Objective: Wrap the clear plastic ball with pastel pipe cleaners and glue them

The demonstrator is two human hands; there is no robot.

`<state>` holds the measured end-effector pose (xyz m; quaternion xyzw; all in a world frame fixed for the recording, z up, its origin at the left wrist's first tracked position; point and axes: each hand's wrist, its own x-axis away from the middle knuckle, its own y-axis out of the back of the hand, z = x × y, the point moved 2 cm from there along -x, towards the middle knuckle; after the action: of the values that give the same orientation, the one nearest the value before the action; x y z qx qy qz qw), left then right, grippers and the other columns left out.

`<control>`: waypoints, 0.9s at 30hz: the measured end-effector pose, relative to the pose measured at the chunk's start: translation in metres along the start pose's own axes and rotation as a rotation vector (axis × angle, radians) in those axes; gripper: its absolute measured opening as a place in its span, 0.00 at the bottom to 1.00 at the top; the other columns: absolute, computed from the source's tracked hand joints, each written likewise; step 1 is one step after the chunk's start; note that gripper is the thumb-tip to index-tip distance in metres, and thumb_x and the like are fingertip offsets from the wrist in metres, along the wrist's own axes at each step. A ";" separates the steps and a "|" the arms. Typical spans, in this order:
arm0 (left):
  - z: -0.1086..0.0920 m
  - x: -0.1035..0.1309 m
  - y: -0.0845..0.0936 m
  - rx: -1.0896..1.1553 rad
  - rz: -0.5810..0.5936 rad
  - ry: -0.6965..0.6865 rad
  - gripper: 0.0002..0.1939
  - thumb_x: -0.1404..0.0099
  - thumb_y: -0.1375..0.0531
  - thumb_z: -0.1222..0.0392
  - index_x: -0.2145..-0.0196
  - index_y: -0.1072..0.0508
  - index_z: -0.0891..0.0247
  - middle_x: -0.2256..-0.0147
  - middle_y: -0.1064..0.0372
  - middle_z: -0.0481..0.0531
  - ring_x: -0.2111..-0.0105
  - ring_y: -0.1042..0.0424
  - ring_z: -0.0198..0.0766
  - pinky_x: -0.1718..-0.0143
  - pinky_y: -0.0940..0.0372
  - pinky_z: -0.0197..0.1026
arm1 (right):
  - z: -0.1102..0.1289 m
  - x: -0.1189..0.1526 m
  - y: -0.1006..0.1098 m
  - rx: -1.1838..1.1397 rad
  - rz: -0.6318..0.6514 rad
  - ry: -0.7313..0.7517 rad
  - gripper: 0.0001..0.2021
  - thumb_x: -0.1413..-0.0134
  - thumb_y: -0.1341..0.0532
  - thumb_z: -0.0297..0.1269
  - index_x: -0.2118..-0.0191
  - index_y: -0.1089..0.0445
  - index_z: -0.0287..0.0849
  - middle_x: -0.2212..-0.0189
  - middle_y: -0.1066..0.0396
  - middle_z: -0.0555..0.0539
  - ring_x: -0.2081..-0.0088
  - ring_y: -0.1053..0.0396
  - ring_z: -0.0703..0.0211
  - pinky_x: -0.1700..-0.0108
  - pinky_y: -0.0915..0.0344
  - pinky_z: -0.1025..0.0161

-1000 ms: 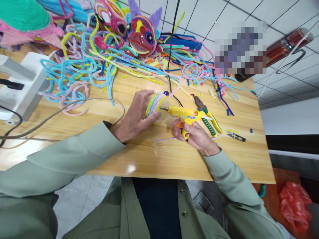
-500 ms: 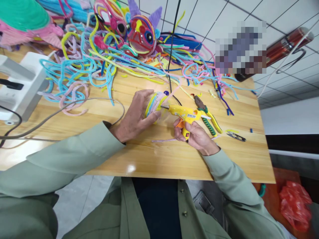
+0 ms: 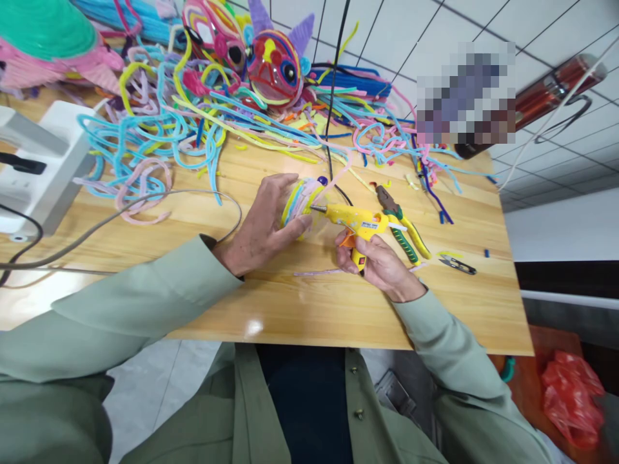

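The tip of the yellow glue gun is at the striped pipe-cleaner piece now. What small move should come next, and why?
Probably a gentle squeeze of the trigger. The right hand grips the yellow glue gun, whose metal tip touches the striped pipe-cleaner piece, and the left hand steadies that piece on the wooden table, thumb close under the tip. Keep that thumb off the hot tip.

Pipe cleaners (image 3: 203, 129) behind; near tabletop (image 3: 300, 309) bare.

On the bench (image 3: 300, 303), the glue gun (image 3: 360, 225) lies at 3 o'clock of the wrapped ball (image 3: 300, 200), nozzle touching it. Pliers (image 3: 403, 225) lie just beside the gun at 3 o'clock; loose pipe cleaners (image 3: 203, 129) spread at 12 o'clock.
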<state>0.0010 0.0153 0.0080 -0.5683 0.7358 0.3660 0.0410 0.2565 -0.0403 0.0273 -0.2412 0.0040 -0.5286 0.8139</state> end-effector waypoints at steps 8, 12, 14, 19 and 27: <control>0.000 0.000 0.000 0.002 -0.003 -0.010 0.33 0.19 0.42 0.35 0.27 0.41 0.54 0.32 0.35 0.63 0.30 0.34 0.58 0.25 0.35 0.65 | 0.000 -0.001 0.001 -0.011 -0.008 -0.004 0.23 0.40 0.23 0.58 0.59 0.21 0.40 0.72 0.22 0.50 0.78 0.36 0.67 0.71 0.40 0.63; 0.001 0.000 0.000 -0.003 -0.002 -0.020 0.33 0.19 0.42 0.35 0.27 0.41 0.55 0.32 0.36 0.63 0.30 0.34 0.58 0.25 0.35 0.65 | -0.001 -0.001 0.001 0.008 -0.021 -0.008 0.25 0.41 0.23 0.60 0.56 0.21 0.41 0.72 0.23 0.51 0.78 0.37 0.66 0.71 0.40 0.62; 0.001 0.000 0.000 -0.007 0.009 -0.001 0.34 0.19 0.43 0.34 0.27 0.41 0.54 0.32 0.35 0.63 0.30 0.34 0.58 0.25 0.35 0.65 | -0.001 -0.001 0.001 -0.006 -0.010 -0.003 0.25 0.41 0.23 0.60 0.56 0.21 0.41 0.73 0.24 0.52 0.78 0.38 0.66 0.71 0.40 0.62; 0.000 0.000 0.000 -0.003 -0.010 -0.001 0.35 0.19 0.44 0.31 0.28 0.40 0.54 0.33 0.35 0.63 0.30 0.33 0.57 0.25 0.34 0.64 | 0.001 0.000 -0.001 -0.037 0.009 0.024 0.24 0.41 0.23 0.60 0.57 0.21 0.42 0.74 0.25 0.52 0.79 0.39 0.66 0.71 0.42 0.62; 0.001 -0.001 0.000 0.004 0.002 0.007 0.35 0.20 0.42 0.32 0.28 0.40 0.54 0.32 0.34 0.63 0.31 0.33 0.59 0.26 0.34 0.65 | 0.000 0.000 -0.001 0.044 -0.015 0.002 0.25 0.41 0.23 0.61 0.59 0.21 0.41 0.74 0.24 0.52 0.78 0.37 0.66 0.72 0.41 0.62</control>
<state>0.0011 0.0164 0.0070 -0.5688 0.7372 0.3626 0.0389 0.2558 -0.0407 0.0281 -0.2228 -0.0083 -0.5349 0.8150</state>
